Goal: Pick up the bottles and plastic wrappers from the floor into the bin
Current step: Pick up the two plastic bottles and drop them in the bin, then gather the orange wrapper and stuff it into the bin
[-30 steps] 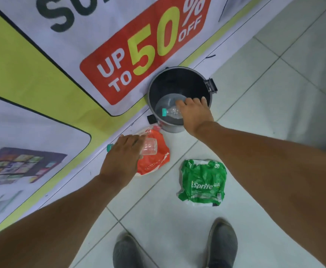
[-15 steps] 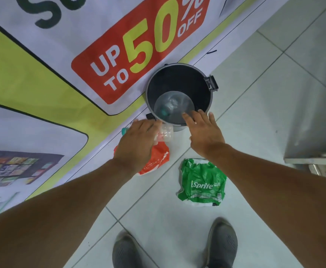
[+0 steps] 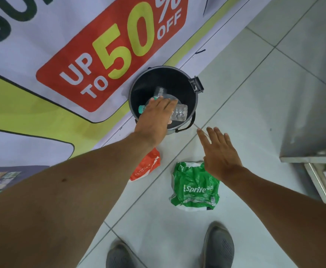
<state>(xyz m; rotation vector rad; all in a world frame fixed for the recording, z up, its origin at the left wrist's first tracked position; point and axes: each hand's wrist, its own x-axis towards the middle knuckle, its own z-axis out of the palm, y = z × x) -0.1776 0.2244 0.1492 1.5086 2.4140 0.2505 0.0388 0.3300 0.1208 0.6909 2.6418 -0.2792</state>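
Observation:
A round black bin [image 3: 194, 104] stands on the floor against a banner. My left hand [image 3: 154, 118] is over the bin's mouth, closed around a clear plastic bottle [image 3: 179, 112] with a teal cap. Another clear bottle [image 3: 159, 92] lies inside the bin. My right hand [image 3: 219, 151] hovers with fingers spread and nothing in it, right of the bin and above a green Sprite wrapper [image 3: 195, 187] that lies on the tiles. An orange wrapper [image 3: 146, 167] lies on the floor, partly hidden under my left forearm.
A large printed sale banner [image 3: 80, 55] covers the floor and wall on the left. A metal cabinet edge [image 3: 311, 132] stands at the right. My two grey shoes [image 3: 219, 246] are at the bottom, on white tiles.
My left hand carried the bottle from above the orange wrapper to over the bin. My right hand drew back from the bin rim toward the green wrapper.

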